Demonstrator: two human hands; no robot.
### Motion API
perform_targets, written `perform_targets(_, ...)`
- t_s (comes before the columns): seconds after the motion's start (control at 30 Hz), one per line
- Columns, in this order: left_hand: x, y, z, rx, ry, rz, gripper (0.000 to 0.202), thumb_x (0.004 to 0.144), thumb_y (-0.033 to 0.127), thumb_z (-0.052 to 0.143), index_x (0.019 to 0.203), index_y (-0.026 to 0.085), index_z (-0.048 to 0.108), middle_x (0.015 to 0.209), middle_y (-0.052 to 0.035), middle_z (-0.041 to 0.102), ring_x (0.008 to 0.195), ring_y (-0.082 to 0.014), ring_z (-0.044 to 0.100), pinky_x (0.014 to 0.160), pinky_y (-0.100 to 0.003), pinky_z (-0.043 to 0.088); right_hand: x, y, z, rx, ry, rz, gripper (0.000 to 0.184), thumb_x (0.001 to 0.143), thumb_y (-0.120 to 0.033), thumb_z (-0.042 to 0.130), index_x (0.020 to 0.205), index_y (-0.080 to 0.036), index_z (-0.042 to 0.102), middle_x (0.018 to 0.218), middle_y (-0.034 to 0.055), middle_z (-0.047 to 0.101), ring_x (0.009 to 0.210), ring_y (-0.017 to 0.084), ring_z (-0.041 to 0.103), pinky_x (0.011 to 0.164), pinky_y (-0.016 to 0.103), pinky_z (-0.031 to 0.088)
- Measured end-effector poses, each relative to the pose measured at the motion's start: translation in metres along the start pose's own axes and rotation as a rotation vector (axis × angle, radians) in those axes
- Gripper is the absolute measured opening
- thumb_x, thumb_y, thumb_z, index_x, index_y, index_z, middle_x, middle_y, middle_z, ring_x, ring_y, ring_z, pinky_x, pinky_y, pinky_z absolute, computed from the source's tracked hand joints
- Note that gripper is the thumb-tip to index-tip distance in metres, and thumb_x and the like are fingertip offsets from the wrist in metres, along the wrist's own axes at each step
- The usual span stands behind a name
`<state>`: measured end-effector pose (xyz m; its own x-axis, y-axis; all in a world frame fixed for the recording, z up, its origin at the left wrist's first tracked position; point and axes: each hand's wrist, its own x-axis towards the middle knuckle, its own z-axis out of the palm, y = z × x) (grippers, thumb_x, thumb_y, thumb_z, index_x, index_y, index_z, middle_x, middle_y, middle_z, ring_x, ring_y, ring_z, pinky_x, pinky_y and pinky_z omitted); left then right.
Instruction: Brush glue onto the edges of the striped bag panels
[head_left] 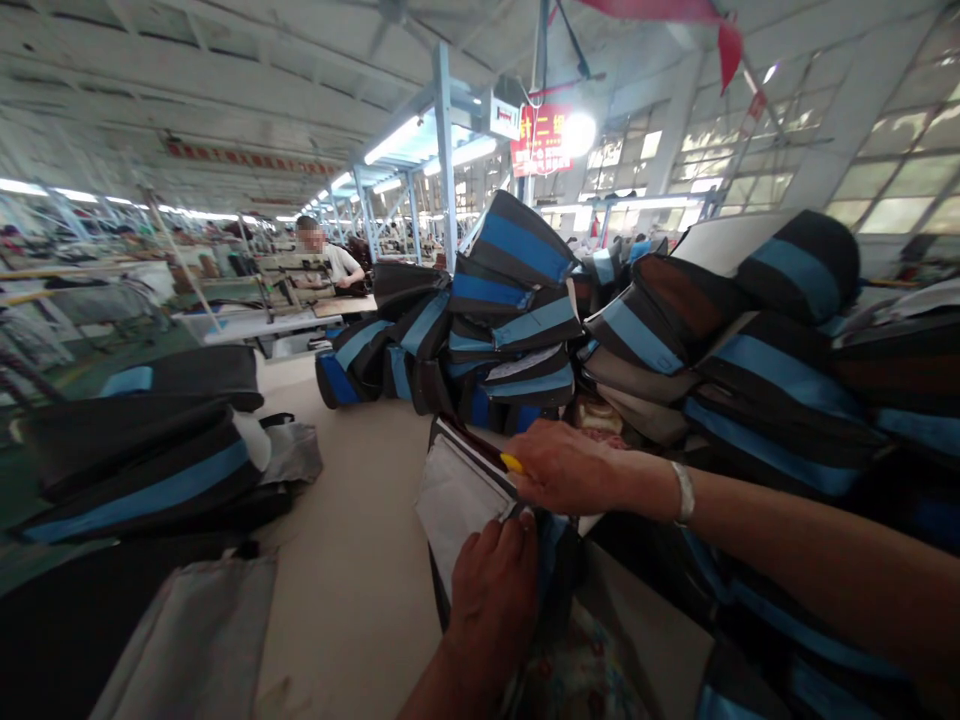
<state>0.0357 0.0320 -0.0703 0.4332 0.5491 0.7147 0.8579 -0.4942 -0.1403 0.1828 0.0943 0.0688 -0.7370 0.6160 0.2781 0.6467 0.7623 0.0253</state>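
Observation:
My left hand [493, 585] is closed on the upper edge of a black and blue bag [465, 490] with a pale grey lining, low in the middle of the view. My right hand [566, 465], a bracelet on its wrist, is closed just above it on the same bag's edge and pinches a small yellow tool [512, 463] whose tip sticks out to the left. The bag stands on a beige worktable [352, 560], and its lower part is hidden behind my left hand.
Heaps of black and blue bags are piled at the back [517, 310], at the right [780, 380] and at the left [142, 450]. Grey fabric [202, 640] lies at the bottom left. A person [330, 262] sits at a sewing station far back.

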Motion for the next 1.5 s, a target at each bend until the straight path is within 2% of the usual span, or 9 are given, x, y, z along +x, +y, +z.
perform_targets(0.1, 0.000, -0.015, -0.010, -0.049, 0.058, 0.001, 0.028, 0.082, 0.006, 0.050, 0.109, 0.009, 0.058, 0.074, -0.0048, 0.064, 0.061, -0.0197, 0.059, 0.055, -0.034, 0.049, -0.007, 0.010, -0.005, 0.239, 0.302, 0.151, 0.011, 0.087, -0.020, 0.056, 0.078, -0.016, 0.062, 0.076, 0.0046, 0.064, 0.071, 0.018, 0.058, 0.069, 0.028, 0.041)
perform_targets(0.23, -0.004, -0.047, -0.039, -0.273, 0.127, -0.100, 0.019, 0.090, 0.013, 0.050, 0.106, 0.013, 0.059, 0.073, -0.0034, 0.063, 0.063, -0.0152, 0.059, 0.060, -0.027, 0.050, -0.033, 0.007, -0.003, 1.236, 0.692, 0.462, 0.011, 0.084, -0.030, 0.065, 0.080, -0.019, 0.063, 0.057, -0.0050, 0.050, 0.046, 0.009, 0.041, 0.049, 0.021, 0.036)
perform_targets(0.37, -0.012, -0.071, -0.061, -0.358, 0.110, -0.346, 0.023, 0.091, 0.024, 0.054, 0.113, 0.018, 0.058, 0.079, -0.0006, 0.065, 0.067, -0.0131, 0.063, 0.063, -0.022, 0.052, -0.051, -0.025, 0.029, 2.029, 0.469, 0.403, 0.014, 0.081, -0.030, 0.065, 0.075, -0.017, 0.066, 0.044, -0.0084, 0.041, 0.035, 0.006, 0.025, 0.060, 0.027, 0.048)
perform_targets(0.63, -0.027, -0.070, -0.089, -0.320, 0.095, -0.494, 0.033, 0.087, 0.039, 0.057, 0.114, 0.021, 0.064, 0.120, -0.0126, 0.057, 0.110, -0.0253, 0.058, 0.088, -0.038, 0.054, -0.010, -0.089, 0.052, 2.429, 0.504, 0.165, 0.012, 0.078, -0.023, 0.064, 0.069, -0.016, 0.067, 0.058, -0.0038, 0.053, 0.042, 0.006, 0.033, 0.097, 0.048, 0.045)
perform_targets(0.73, -0.032, -0.065, -0.095, -0.309, 0.070, -0.601, 0.050, 0.083, 0.046, 0.061, 0.127, 0.024, 0.058, 0.135, -0.0143, 0.050, 0.121, -0.0320, 0.052, 0.095, -0.048, 0.051, 0.006, -0.100, 0.053, 2.454, 0.418, 0.127, 0.012, 0.080, -0.024, 0.063, 0.071, -0.016, 0.066, 0.052, -0.0063, 0.050, 0.037, 0.005, 0.028, 0.094, 0.045, 0.048)
perform_targets(0.83, -0.037, -0.071, -0.096, -0.349, 0.097, -0.728, 0.035, 0.091, 0.040, 0.052, 0.121, 0.026, 0.064, 0.131, -0.0112, 0.054, 0.118, -0.0272, 0.055, 0.094, -0.045, 0.052, 0.014, -0.098, 0.053, 2.393, 0.387, 0.119, 0.012, 0.079, -0.028, 0.066, 0.073, -0.017, 0.065, 0.048, -0.0079, 0.047, 0.034, 0.005, 0.026, 0.084, 0.043, 0.053)
perform_targets(1.03, -0.033, -0.087, -0.108, -0.496, 0.106, -0.868, 0.032, 0.094, 0.038, 0.047, 0.094, 0.021, 0.073, 0.117, -0.0072, 0.063, 0.108, -0.0218, 0.061, 0.093, -0.037, 0.053, 0.021, -0.077, 0.034, 1.777, 0.792, 0.366, 0.011, 0.083, -0.029, 0.068, 0.078, -0.021, 0.063, 0.053, -0.0056, 0.050, 0.048, 0.011, 0.046, 0.066, 0.029, 0.053)
perform_targets(1.3, -0.023, -0.077, -0.107, -0.594, 0.091, -0.758, 0.030, 0.096, 0.032, 0.043, 0.102, 0.020, 0.070, 0.118, -0.0071, 0.063, 0.111, -0.0202, 0.061, 0.098, -0.035, 0.050, 0.054, -0.084, 0.018, 0.718, 0.733, -0.359, 0.010, 0.090, -0.012, 0.055, 0.092, -0.020, 0.060, 0.084, 0.0000, 0.064, 0.078, 0.016, 0.062, 0.104, 0.045, 0.044)
perform_targets(1.5, -0.022, -0.077, -0.112, -0.627, 0.077, -0.770, 0.032, 0.096, 0.033, 0.042, 0.103, 0.020, 0.070, 0.119, -0.0083, 0.062, 0.111, -0.0201, 0.060, 0.097, -0.035, 0.051, 0.055, -0.078, 0.010, 0.617, 0.807, -0.364, 0.011, 0.091, -0.012, 0.052, 0.096, -0.022, 0.056, 0.083, -0.0010, 0.064, 0.074, 0.015, 0.063, 0.101, 0.043, 0.048)
